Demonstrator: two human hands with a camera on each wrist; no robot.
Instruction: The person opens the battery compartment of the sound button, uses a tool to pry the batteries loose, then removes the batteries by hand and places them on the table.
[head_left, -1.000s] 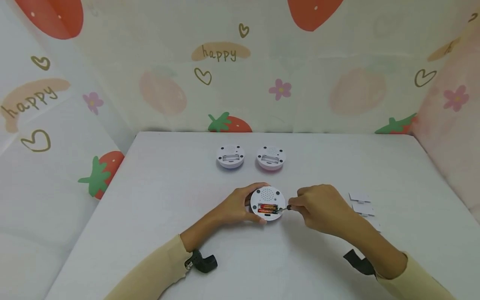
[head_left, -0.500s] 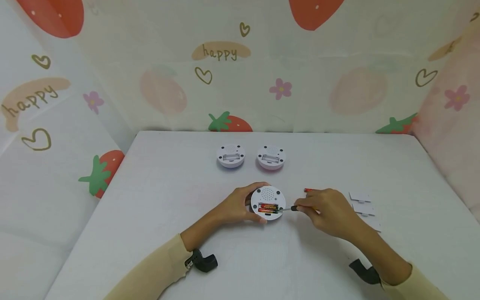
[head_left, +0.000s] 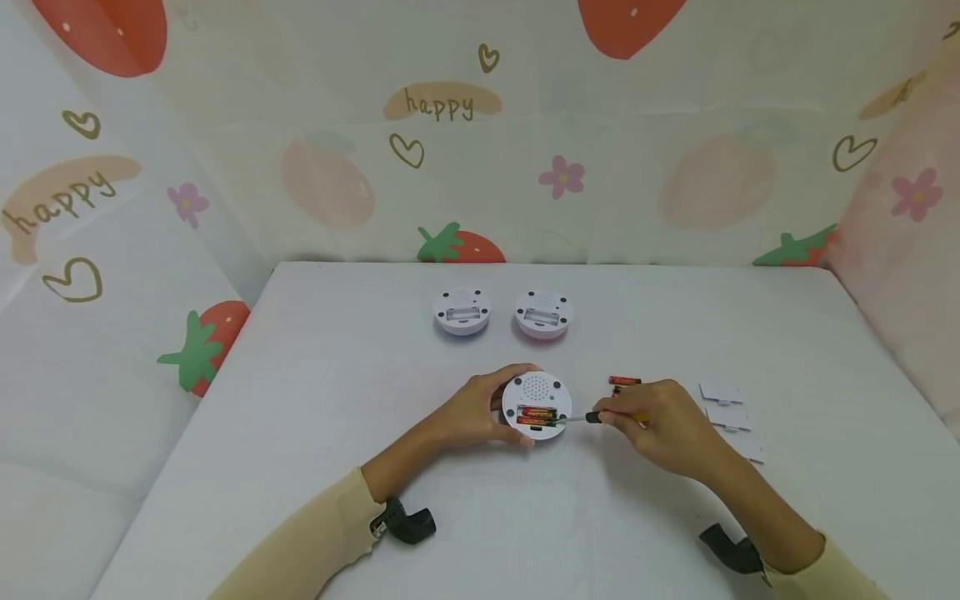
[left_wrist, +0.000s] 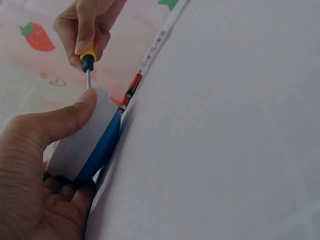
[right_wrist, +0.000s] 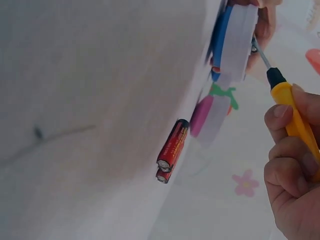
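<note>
My left hand (head_left: 480, 410) grips a round white device (head_left: 536, 387) by its left side, thumb at the near edge and fingers at the far edge. Its blue other side shows in the left wrist view. Two red batteries (head_left: 536, 414) lie side by side in its uncovered compartment. My right hand (head_left: 660, 425) holds a screwdriver (right_wrist: 295, 112) by its yellow handle, fingers curled round it. The metal shaft points left, and its tip is at the right end of the compartment; whether it touches a battery I cannot tell.
Two similar round devices (head_left: 462, 314) stand farther back, with uncovered compartments holding no batteries. Loose red batteries (right_wrist: 172, 147) lie on the table (head_left: 337, 350) beyond my right hand, which partly hides them. White rectangular covers (head_left: 722, 393) lie in a column on the right.
My right hand has shifted right and slightly nearer me, so more of the screwdriver shaft shows. Loose batteries behind it have come into sight. The left hand and device stay put.
</note>
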